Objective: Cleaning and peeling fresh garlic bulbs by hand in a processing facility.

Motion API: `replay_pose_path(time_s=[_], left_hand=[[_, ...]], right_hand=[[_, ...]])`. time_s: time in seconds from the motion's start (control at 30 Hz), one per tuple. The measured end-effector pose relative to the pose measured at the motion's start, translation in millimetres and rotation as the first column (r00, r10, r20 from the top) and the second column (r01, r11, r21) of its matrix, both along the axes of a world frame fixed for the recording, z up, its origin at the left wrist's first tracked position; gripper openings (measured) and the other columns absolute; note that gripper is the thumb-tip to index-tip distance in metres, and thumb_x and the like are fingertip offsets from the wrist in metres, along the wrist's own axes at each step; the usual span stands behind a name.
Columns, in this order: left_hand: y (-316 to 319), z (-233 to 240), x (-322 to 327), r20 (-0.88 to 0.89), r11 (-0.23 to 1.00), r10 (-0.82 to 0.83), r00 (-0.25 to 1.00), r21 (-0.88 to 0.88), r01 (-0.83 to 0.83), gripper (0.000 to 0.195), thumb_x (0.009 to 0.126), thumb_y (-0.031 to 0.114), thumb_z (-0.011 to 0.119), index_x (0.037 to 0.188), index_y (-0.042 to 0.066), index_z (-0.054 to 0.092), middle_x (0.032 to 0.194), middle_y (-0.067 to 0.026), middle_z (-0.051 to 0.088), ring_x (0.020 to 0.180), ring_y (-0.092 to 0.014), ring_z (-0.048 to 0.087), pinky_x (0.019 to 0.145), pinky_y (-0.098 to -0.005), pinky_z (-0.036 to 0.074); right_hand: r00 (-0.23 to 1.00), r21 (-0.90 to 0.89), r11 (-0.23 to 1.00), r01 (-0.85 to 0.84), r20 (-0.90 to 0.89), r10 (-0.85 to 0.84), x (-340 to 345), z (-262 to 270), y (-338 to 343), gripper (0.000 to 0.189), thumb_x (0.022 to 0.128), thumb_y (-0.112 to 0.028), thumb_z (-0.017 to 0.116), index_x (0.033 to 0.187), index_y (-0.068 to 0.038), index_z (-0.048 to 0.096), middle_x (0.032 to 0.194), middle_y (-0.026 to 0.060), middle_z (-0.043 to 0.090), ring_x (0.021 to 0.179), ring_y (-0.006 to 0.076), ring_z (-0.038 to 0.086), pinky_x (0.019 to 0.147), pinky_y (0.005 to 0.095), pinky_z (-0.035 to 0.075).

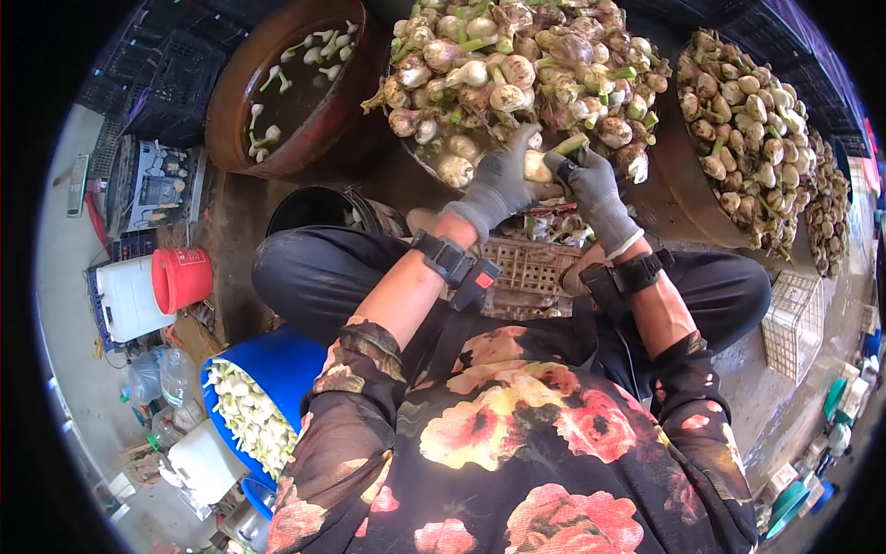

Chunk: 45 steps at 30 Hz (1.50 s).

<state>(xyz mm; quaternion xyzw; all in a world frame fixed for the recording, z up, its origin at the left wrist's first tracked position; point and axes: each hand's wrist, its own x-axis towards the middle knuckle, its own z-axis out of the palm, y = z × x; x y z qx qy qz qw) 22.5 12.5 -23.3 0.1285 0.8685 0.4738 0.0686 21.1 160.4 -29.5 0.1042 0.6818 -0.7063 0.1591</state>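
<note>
Both hands wear grey gloves and meet at the near edge of a big container heaped with soil-stained garlic bulbs [509, 97]. My left hand [502, 173] holds a pale garlic bulb [537, 166] from its left side, thumb raised. My right hand [588, 180] is closed around the green stem end of that bulb; a dark band or tool handle shows at its fingers, too hidden to tell which. Below the hands, garlic peelings [554, 227] lie beside a perforated plastic crate [529, 266] between the legs.
A rusty round tub [228, 124] at upper left holds water with floating peeled garlic. Below it stands a black bucket [304, 208]. A blue barrel [291, 367] of cleaned garlic is at lower left, near a red bucket [190, 280]. More heaped garlic [754, 138] stands at right, above a white crate [796, 325].
</note>
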Motion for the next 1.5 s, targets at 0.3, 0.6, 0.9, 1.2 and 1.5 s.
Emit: replay_pose_path(time_s=[0.3, 0.6, 0.9, 1.2, 1.5], left_hand=[[-7, 3, 2, -0.047, 0.996, -0.088, 0.995, -0.030, 0.087, 0.074, 0.057, 0.027, 0.073, 0.118, 0.007, 0.036, 0.106, -0.0127, 0.049, 0.096, -0.020, 0.050, 0.082, -0.0293, 0.039], [-22, -18, -11, 0.244, 0.918, -0.173, 0.954, 0.392, 0.066, 0.065, 0.069, 0.041, 0.063, 0.112, -0.001, 0.041, 0.102, -0.0090, 0.051, 0.094, -0.014, 0.048, 0.081, -0.0241, 0.039], [-21, -42, -4, 0.581, 0.307, -0.665, 0.470, 0.785, -0.538, 0.067, 0.077, 0.061, 0.033, 0.107, 0.003, 0.047, 0.095, -0.0085, 0.056, 0.072, -0.015, 0.057, 0.061, -0.0271, 0.049], [1, -57, 13, 0.022, 0.922, 0.258, 0.966, 0.293, -0.253, 0.041, 0.077, 0.032, 0.057, 0.105, 0.003, 0.048, 0.092, -0.0084, 0.056, 0.083, -0.021, 0.053, 0.076, -0.0265, 0.040], [-12, -10, 3, 0.460, 0.199, -0.586, 0.667, 0.880, -0.432, 0.052, 0.078, 0.043, 0.050, 0.110, 0.002, 0.046, 0.103, -0.0096, 0.052, 0.084, -0.014, 0.054, 0.070, -0.0246, 0.045]], right_hand=[[0.999, -0.129, 0.991, -0.023, 0.037, 0.028, 2, 15, 5, 0.020, 0.075, -0.013, 0.062, 0.087, 0.001, 0.055, 0.071, -0.0004, 0.055, 0.057, 0.0044, 0.045, 0.049, 0.0185, 0.037], [0.980, -0.412, 0.905, -0.103, 0.113, 0.163, -1, 18, 13, 0.014, 0.075, -0.009, 0.059, 0.084, 0.001, 0.056, 0.066, 0.0015, 0.056, 0.052, 0.0055, 0.049, 0.045, 0.0180, 0.038], [0.967, 0.258, 0.939, -0.227, -0.053, 0.248, 2, 5, 8, 0.015, 0.072, -0.002, 0.058, 0.088, 0.000, 0.058, 0.073, 0.0019, 0.059, 0.059, 0.0064, 0.052, 0.050, 0.0188, 0.042], [0.993, 0.041, 0.992, -0.119, 0.021, 0.118, 4, -3, 12, 0.022, 0.071, -0.004, 0.059, 0.092, -0.002, 0.058, 0.079, 0.0032, 0.060, 0.068, 0.0105, 0.057, 0.064, 0.0243, 0.045], [0.944, -0.718, 0.648, 0.253, 0.330, -0.004, -2, -16, 33, 0.017, 0.073, 0.003, 0.047, 0.088, 0.001, 0.053, 0.081, 0.0072, 0.058, 0.069, 0.0135, 0.057, 0.064, 0.0228, 0.047]])
